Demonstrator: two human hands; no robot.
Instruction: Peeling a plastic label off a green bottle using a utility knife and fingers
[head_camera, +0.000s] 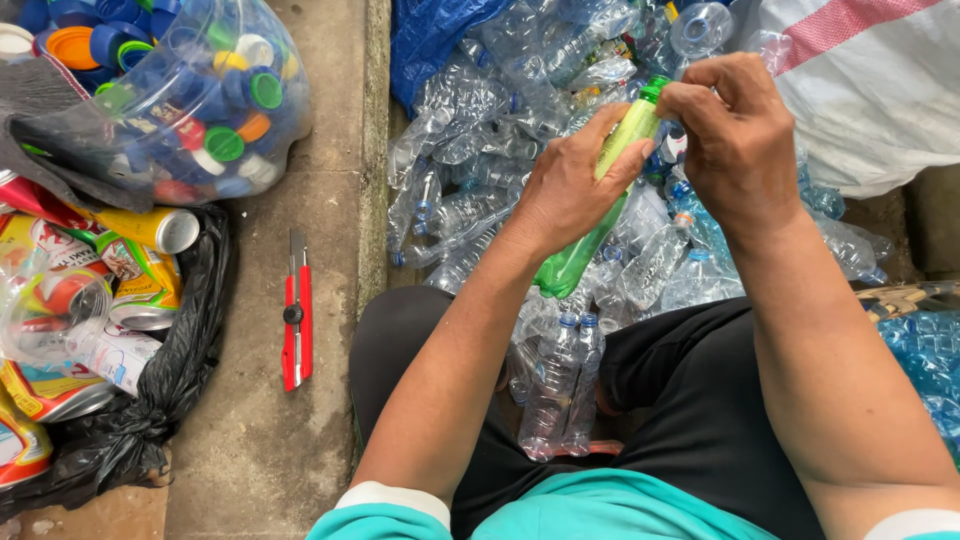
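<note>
My left hand grips the body of a crushed green plastic bottle, which tilts up to the right. My right hand closes its fingers around the bottle's green cap at the top end. Both hands are above a heap of crushed clear plastic bottles that lies in front of my knees. Two clear bottles with blue neck rings lie between my legs.
A red utility knife lies on the concrete to the left. A clear bag of coloured caps sits at the top left. Below it is a black bag with crushed cans. A white sack stands at the right.
</note>
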